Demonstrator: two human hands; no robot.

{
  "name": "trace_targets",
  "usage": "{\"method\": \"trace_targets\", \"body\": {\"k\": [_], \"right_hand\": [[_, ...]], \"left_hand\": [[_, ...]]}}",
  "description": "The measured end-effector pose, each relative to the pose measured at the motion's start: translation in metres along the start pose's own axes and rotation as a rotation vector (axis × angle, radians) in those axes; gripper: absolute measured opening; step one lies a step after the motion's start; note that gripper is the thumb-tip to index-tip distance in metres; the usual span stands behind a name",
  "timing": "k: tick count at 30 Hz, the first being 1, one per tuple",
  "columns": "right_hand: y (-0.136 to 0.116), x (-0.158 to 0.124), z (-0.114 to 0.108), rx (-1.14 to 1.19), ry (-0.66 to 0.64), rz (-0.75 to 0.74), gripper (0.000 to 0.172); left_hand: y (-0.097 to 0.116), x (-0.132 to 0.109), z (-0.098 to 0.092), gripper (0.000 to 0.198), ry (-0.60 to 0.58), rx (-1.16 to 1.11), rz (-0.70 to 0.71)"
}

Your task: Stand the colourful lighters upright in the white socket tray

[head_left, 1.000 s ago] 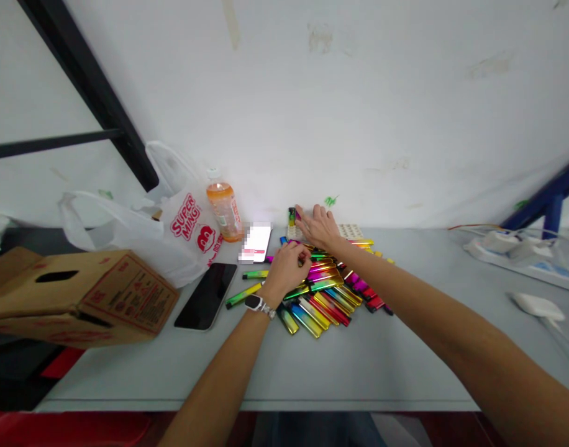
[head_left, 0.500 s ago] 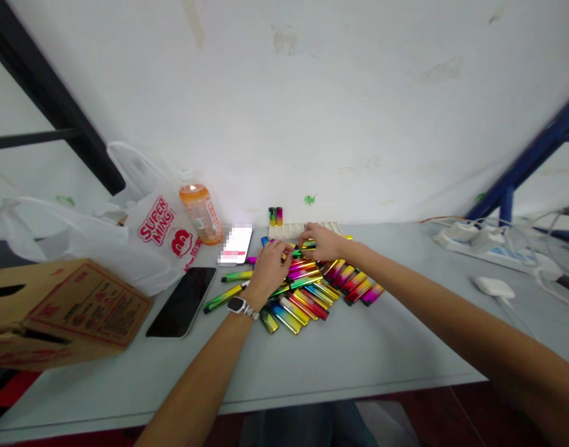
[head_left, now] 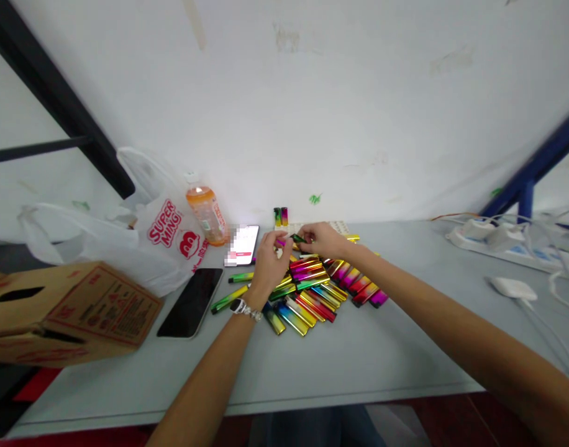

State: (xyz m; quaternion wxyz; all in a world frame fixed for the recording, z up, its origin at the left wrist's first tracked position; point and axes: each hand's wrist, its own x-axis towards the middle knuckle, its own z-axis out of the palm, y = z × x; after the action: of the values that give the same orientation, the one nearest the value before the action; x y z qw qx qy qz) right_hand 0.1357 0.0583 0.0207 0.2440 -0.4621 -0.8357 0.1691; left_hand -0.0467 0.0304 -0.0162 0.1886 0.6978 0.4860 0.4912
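My left hand (head_left: 271, 264), with a watch on its wrist, is closed on a purple lighter (head_left: 281, 243) at the fingertips. Close by on the right, my right hand (head_left: 322, 239) pinches a dark green lighter (head_left: 297, 238). The fingers partly cover both pieces. Beneath and in front of my hands spreads a pile of shiny metallic lighters (head_left: 312, 304) in gold, red, green, blue and purple. Behind my hands lies a white rack with holes (head_left: 338, 227), partly hidden. Two lighters (head_left: 281, 216) stand upright at its left end.
To the left are a cardboard box (head_left: 98, 304), a white plastic bag (head_left: 149, 254), an orange drink bottle (head_left: 207, 214) and a dark phone (head_left: 191, 304). A lit phone (head_left: 245, 242) rests near the wall. At right lie a power strip (head_left: 503, 245) and a white charger (head_left: 515, 287).
My hands have lifted from the pile with a lighter at the fingertips of each, and the fingertips are close together. The view has shifted slightly. The two upright lighters stay in place.
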Motion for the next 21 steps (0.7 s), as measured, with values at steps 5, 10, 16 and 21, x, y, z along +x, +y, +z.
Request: {"method": "trace_targets", "body": {"k": [5,10,16,21], "right_hand": [[-0.019,-0.032,0.002,0.321,0.182,0.016,0.019],[-0.024,-0.056,0.019,0.514,0.307,0.004,0.020],[-0.012,-0.075,0.030,0.672,0.602,0.029,0.021],[-0.007,-0.076,0.035,0.641,0.596,0.070,0.019]], "left_hand": [[0.025,-0.009,0.001,0.040,-0.171,-0.246,-0.045],[0.042,-0.019,0.014,0.039,-0.226,-0.379,-0.066],[0.047,-0.023,0.019,0.055,-0.148,-0.416,-0.211],[0.045,-0.021,0.017,0.066,-0.097,-0.542,-0.414]]}}
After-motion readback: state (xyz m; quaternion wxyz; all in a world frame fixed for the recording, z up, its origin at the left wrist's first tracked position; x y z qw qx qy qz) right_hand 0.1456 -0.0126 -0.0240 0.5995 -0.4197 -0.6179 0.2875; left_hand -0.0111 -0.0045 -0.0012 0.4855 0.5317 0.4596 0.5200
